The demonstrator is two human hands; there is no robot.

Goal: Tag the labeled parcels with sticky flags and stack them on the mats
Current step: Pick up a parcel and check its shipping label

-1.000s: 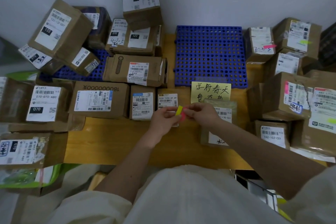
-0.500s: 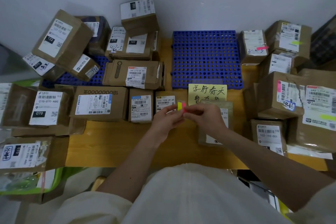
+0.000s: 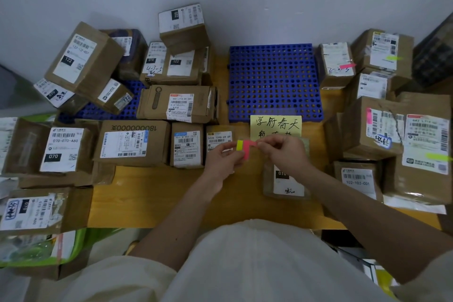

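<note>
Roughly, left to right:
Left side parcels: cardboard boxes (image 3: 83, 64) with white labels lie piled on and around a partly covered blue mat (image 3: 115, 108); one label reads 070-070-A80 (image 3: 65, 148).
Table: a yellow wooden top (image 3: 157, 193) shows bare between the boxes and the person's white clothing.
Left hand: the left hand (image 3: 221, 158) holds a small pad of sticky flags (image 3: 241, 147), yellow and pink, fingers curled round it, above the table's middle.
Pink flag: one pink strip (image 3: 251, 144) bends off the pad to the right.
Right hand: the right hand (image 3: 284, 152) pinches the free end of that pink strip.
Open mat: a blue perforated mat (image 3: 274, 81) lies bare behind the hands, a yellow handwritten note (image 3: 275, 126) at its near edge.
Flat parcel: under the right wrist lies a parcel (image 3: 285, 182) labelled 010.
Right side parcels: stacked boxes (image 3: 367, 127), several already carrying pink or yellow flags.
</note>
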